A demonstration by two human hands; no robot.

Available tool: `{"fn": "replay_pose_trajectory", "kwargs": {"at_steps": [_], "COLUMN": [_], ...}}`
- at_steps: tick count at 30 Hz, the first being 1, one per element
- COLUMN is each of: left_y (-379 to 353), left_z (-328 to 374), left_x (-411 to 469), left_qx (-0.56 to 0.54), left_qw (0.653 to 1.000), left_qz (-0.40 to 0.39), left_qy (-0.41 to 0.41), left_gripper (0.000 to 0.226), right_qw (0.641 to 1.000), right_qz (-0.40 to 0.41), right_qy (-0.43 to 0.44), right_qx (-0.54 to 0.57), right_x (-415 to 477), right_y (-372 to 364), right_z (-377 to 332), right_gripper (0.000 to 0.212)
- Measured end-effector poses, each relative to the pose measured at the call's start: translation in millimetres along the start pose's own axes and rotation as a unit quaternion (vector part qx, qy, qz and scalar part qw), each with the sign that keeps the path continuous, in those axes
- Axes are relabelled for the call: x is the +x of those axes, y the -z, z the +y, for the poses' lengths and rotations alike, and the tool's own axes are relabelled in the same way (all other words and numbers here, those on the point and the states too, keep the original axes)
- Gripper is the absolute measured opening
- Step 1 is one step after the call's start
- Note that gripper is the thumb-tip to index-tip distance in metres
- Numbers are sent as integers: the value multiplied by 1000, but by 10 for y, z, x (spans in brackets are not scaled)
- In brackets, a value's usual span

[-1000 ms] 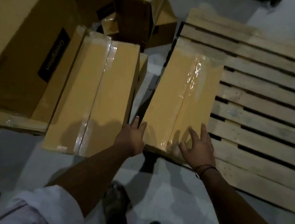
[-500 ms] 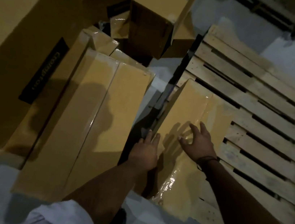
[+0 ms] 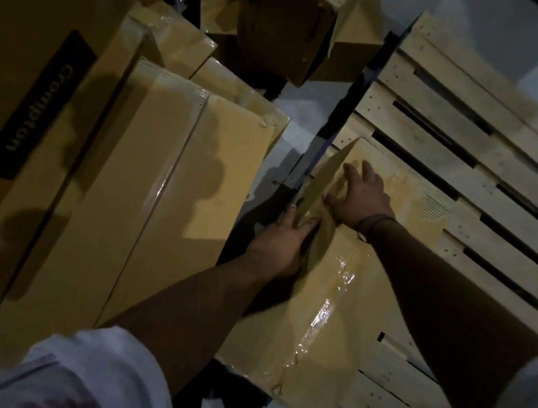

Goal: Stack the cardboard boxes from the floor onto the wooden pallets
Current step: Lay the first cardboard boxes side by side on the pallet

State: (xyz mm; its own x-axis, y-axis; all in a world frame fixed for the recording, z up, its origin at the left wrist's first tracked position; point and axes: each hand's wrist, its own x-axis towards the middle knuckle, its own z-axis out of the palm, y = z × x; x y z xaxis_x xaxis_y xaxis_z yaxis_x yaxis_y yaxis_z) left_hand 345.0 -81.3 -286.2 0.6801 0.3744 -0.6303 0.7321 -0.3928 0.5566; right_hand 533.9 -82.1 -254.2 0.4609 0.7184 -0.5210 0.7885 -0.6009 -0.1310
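A long taped cardboard box (image 3: 331,319) lies on the left edge of the wooden pallet (image 3: 460,134). My left hand (image 3: 282,244) presses against its left side, fingers wrapped at the edge. My right hand (image 3: 362,196) lies spread on the box's top near the far end. A second long taped box (image 3: 158,195) lies on the floor just left of it. Both hands touch the same box.
A big box with a black label (image 3: 27,93) stands at the far left. More boxes (image 3: 286,19) are piled at the top centre. A strip of pale floor (image 3: 287,137) runs between the floor boxes and the pallet. The pallet's slats stretch to the right.
My view has moved closer and tilted. Both hands have slid further along the box, the right one towards its far end, the left one along its left side.
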Motion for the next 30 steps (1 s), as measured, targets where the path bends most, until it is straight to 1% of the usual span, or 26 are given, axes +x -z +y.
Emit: {"fn": "replay_pose_trajectory", "kwargs": {"at_steps": [3, 7, 11, 15, 19, 24, 30], "left_y": [-64, -169, -173, -160, -189, -253, -199], "left_z": [-54, -66, -24, -42, -32, -40, -87], "left_x": [-17, -22, -6, -3, -20, -25, -102], "left_qx": [2, -4, 7, 9, 20, 28, 23], "left_qw": [1000, 1000, 1000, 1000, 999, 999, 999], "left_qz": [-15, 4, 8, -10, -25, -7, -4], "left_qy": [-4, -12, -6, -1, 6, 14, 30], "left_gripper": [96, 98, 96, 107, 121, 123, 123], "right_qw": [1000, 999, 998, 999, 999, 999, 1000], "right_qz": [13, 28, 7, -5, 13, 9, 6], "right_qy": [-14, -34, -55, -40, -36, -27, -3], "right_qx": [8, -19, -17, -14, 12, 43, 22], "right_x": [230, 493, 661, 752, 811, 865, 856], "right_y": [55, 140, 134, 64, 51, 86, 65], "right_z": [11, 100, 191, 238, 273, 250, 137], "right_gripper": [87, 93, 104, 106, 106, 105, 109]}}
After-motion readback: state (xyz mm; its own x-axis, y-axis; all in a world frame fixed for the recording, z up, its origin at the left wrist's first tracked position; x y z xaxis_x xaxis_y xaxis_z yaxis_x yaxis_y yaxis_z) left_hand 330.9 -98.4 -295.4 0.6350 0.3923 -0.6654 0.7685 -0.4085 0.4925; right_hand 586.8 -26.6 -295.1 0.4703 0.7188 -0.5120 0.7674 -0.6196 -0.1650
